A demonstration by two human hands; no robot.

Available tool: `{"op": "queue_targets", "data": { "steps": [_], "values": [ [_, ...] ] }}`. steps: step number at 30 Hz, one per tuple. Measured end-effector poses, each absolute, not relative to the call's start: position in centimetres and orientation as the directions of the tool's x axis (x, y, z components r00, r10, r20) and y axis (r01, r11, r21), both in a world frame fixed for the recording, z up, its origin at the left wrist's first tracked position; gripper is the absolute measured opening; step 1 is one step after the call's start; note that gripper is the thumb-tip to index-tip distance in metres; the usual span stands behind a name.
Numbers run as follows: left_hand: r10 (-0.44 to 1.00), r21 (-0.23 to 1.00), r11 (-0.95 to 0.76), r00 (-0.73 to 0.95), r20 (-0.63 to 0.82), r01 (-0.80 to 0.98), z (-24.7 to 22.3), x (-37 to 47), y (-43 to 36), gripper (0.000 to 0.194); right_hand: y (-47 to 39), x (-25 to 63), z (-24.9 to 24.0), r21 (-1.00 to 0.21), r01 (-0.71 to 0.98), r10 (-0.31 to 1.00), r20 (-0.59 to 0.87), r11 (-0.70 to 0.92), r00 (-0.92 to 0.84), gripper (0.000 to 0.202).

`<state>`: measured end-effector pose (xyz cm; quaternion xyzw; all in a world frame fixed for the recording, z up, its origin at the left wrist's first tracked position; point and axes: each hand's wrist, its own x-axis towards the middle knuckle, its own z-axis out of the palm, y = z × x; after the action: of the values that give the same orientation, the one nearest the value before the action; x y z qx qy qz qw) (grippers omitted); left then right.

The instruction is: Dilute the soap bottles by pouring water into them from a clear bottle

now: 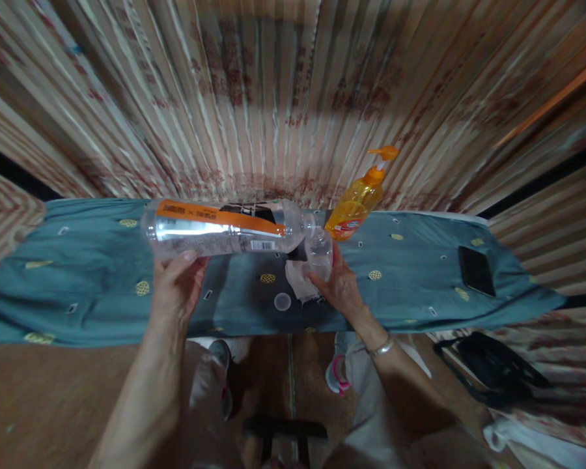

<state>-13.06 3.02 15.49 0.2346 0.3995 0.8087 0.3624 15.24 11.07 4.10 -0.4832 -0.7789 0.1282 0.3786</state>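
Note:
My left hand (pixel 180 280) grips a large clear plastic bottle (pixel 293 225) near its base, from below. The bottle lies on its side in the air, its mouth pointing right, and has an orange and silver label. Its mouth meets a small clear container (pixel 318 251), which my right hand (pixel 340 283) holds upright with fingers wrapped round it. I cannot tell whether liquid is passing between them. Under the small container a crumpled white tissue (pixel 299 279) lies on the cloth. A round, clear lid (pixel 282 301) rests nearby, below the tissue.
Behind my right hand stands an orange pump bottle (pixel 355 207). A black phone (pixel 476 270) lies at the right of the table with its teal cloth (pixel 400 299). Patterned curtains (pixel 283 117) hang behind. A dark bag (pixel 493 368) is at the lower right.

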Motion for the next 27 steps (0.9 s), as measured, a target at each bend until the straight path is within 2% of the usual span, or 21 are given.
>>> {"op": "queue_targets", "data": {
  "steps": [7, 16, 23, 27],
  "values": [
    [0.772, 0.814, -0.42, -0.629, 0.088, -0.402, 15.72, -12.96, 2.97, 0.058, 11.11, 15.3, 4.16, -0.567, 0.661, 0.857, 0.45, 0.49, -0.249, 0.094],
    [0.768, 0.813, -0.417, -0.636, 0.076, -0.406, 15.44, -13.09, 2.95, 0.059, 11.15, 15.26, 4.0, -0.555, 0.652, 0.839, 0.481, 0.516, -0.254, 0.093],
    [0.779, 0.814, -0.414, -0.622, 0.084, -0.408, 15.3, -13.13, 2.96, 0.074, 11.2, 15.38, 3.99, -0.54, 0.661, 0.834, 0.488, 0.52, -0.258, 0.093],
    [0.785, 0.815, -0.415, -0.612, 0.097, -0.403, 15.31, -13.12, 3.02, 0.07, 11.26, 15.48, 3.87, -0.536, 0.668, 0.837, 0.481, 0.517, -0.262, 0.092]
  ]
}}
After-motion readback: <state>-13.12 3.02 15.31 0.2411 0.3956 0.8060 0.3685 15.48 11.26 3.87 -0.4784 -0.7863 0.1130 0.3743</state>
